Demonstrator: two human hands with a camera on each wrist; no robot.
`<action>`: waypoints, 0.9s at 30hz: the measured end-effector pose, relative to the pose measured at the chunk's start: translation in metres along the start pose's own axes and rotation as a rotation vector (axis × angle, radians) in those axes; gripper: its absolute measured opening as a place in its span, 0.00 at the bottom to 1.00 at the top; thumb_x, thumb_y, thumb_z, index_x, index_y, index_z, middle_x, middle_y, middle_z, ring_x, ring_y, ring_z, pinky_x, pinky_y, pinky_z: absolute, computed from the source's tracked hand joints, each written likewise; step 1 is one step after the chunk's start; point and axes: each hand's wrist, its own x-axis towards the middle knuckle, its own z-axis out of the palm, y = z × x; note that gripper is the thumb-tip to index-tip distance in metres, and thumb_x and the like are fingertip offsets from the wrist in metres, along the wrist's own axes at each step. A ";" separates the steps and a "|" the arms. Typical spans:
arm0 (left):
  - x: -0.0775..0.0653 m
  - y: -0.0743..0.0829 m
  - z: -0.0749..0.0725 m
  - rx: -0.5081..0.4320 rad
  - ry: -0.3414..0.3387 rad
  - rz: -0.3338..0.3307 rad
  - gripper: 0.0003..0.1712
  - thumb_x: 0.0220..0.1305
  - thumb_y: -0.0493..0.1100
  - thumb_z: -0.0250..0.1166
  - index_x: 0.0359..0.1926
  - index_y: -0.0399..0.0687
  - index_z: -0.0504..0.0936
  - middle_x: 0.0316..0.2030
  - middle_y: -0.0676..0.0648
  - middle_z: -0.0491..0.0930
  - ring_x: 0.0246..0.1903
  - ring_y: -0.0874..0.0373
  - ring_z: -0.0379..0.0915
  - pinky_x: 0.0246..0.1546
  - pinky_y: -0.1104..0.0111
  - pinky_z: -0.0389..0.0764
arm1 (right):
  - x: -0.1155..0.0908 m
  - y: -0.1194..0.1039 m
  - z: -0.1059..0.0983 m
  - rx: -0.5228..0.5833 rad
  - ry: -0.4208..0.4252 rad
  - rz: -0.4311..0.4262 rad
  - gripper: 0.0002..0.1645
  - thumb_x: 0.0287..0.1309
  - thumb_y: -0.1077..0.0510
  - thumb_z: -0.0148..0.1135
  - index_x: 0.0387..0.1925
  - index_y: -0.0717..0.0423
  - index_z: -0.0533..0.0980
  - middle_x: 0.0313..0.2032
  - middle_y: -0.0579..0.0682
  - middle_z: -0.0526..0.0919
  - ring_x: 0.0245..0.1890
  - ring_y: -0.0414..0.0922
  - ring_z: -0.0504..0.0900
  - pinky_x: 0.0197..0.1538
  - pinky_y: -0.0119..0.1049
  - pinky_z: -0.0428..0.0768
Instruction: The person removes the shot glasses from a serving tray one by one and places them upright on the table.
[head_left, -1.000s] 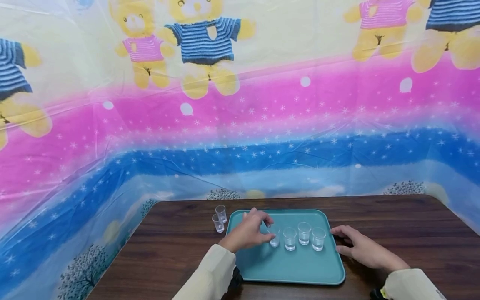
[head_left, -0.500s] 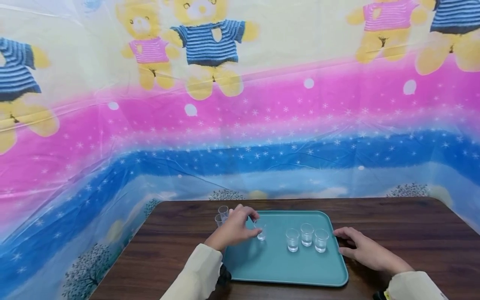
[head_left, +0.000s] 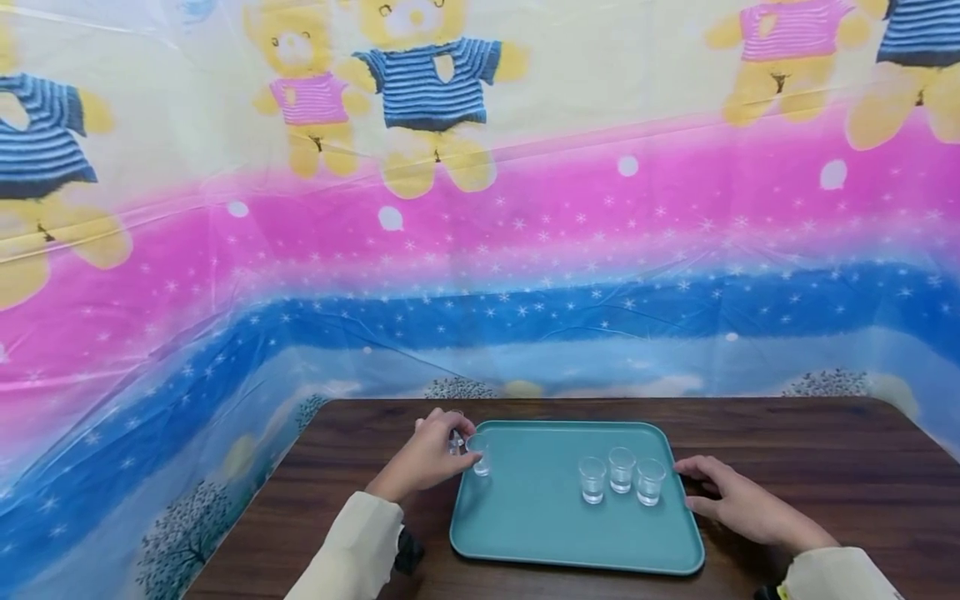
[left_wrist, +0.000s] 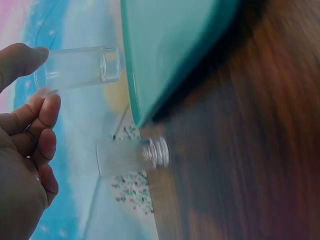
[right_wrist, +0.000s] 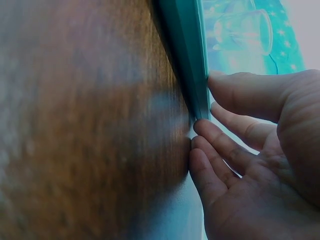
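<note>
My left hand [head_left: 423, 454] pinches a small clear shot glass [head_left: 482, 460] near its rim, between thumb and fingers. The glass is upright, over the left edge of the green tray [head_left: 540, 533]; in the left wrist view its base is raised off the table. Another clear glass [left_wrist: 132, 156] stands on the table beside the tray, mostly hidden behind my left hand in the head view. On the tray's right half stand three more shot glasses [head_left: 622, 472]. My right hand [head_left: 738, 500] rests at the tray's right rim, fingertips touching it, fingers loosely extended.
A dark wooden table [head_left: 315, 483] carries everything. Behind it hangs a printed curtain [head_left: 480, 233] with bears, close to the table's far edge.
My left hand has carried the pinched glass leftward across the tray, from beside the other glasses to the left rim. The right hand stays at the right rim.
</note>
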 end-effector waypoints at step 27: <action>-0.021 -0.030 -0.010 0.104 0.027 -0.324 0.14 0.52 0.43 0.72 0.36 0.41 0.79 0.28 0.53 0.75 0.33 0.57 0.64 0.40 0.56 0.55 | -0.001 0.000 0.000 -0.017 0.001 -0.025 0.31 0.61 0.54 0.62 0.61 0.65 0.65 0.59 0.65 0.66 0.60 0.66 0.62 0.55 0.58 0.65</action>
